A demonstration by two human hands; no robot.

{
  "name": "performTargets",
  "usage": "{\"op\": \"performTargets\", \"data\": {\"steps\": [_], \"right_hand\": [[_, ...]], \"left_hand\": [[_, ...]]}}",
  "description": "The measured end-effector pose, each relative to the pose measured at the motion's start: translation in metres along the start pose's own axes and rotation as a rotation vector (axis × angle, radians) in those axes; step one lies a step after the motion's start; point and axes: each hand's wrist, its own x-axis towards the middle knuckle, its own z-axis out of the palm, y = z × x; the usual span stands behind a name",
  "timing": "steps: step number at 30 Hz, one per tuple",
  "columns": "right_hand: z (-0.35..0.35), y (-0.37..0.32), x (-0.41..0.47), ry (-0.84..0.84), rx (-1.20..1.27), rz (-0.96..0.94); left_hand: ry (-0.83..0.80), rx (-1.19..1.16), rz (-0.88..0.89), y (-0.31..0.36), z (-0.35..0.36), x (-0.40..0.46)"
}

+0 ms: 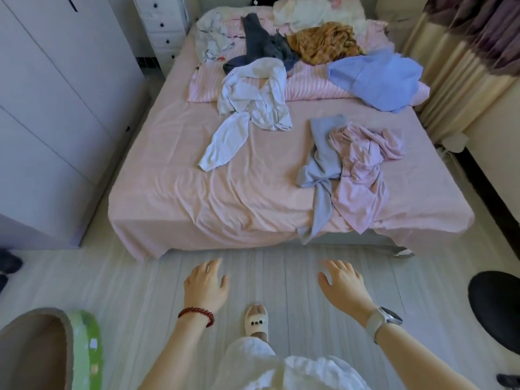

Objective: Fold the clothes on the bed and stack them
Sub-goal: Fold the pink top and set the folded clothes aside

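You are standing in a home bedroom. Ahead of your left hand (204, 282) and right hand (342, 282) lies a bed (174, 175) with a pink sheet, a striped pink quilt (309, 84) and loose clothes (253, 99) scattered over it. Beyond your left hand, to the left, stands a white wardrobe (50, 108) and, farther back, a white chest of drawers (163, 26). To the right of your right hand hang cream and purple curtains (461, 60). Below your hands, pale floorboards (281, 277) and a house slipper (256, 319) confirm a domestic room.
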Motion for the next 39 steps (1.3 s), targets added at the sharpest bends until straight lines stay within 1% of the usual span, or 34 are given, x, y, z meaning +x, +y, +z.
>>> {"op": "performTargets", "data": {"steps": [3,5,9,14,18,20,23,26,29,31,34,35,37,39], "right_hand": [[-0.03,-0.015,0.062,0.049,0.041,0.005],[-0.046,-0.017,0.097,0.069,0.085,0.046],[-0.066,0.0,0.161,0.051,0.18,0.157],[-0.092,0.047,0.257,0.016,0.244,0.237],[-0.127,0.096,0.354,0.025,0.225,0.277],[-0.145,0.119,0.404,0.058,0.238,0.288],[-0.165,0.151,0.474,0.138,0.195,0.322],[-0.177,0.179,0.535,0.223,0.137,0.357],[-0.18,0.202,0.585,0.237,0.045,0.362],[-0.178,0.212,0.611,0.187,-0.001,0.344],[-0.165,0.219,0.635,0.026,-0.098,0.329],[-0.161,0.219,0.638,0.014,-0.099,0.34],[-0.156,0.216,0.642,0.102,-0.02,0.381],[-0.157,0.208,0.638,0.163,0.102,0.42]], "left_hand": [[-0.009,0.041,0.073,0.025,-0.029,0.083],[-0.042,0.051,0.136,0.047,-0.039,0.133],[-0.134,0.042,0.22,0.101,-0.034,0.218],[-0.241,0.011,0.239,0.172,-0.005,0.323],[-0.299,0.025,0.22,0.235,0.016,0.415],[-0.319,0.047,0.232,0.267,0.027,0.458],[-0.313,0.055,0.3,0.313,0.047,0.514],[-0.304,0.017,0.396,0.349,0.071,0.55],[-0.374,0.106,0.49,0.372,0.1,0.572],[-0.429,0.165,0.521,0.379,0.118,0.58],[-0.509,0.209,0.547,0.379,0.136,0.591],[-0.536,0.207,0.546,0.377,0.139,0.593],[-0.576,0.178,0.543,0.373,0.139,0.598],[-0.581,0.092,0.532,0.372,0.13,0.602]]}}
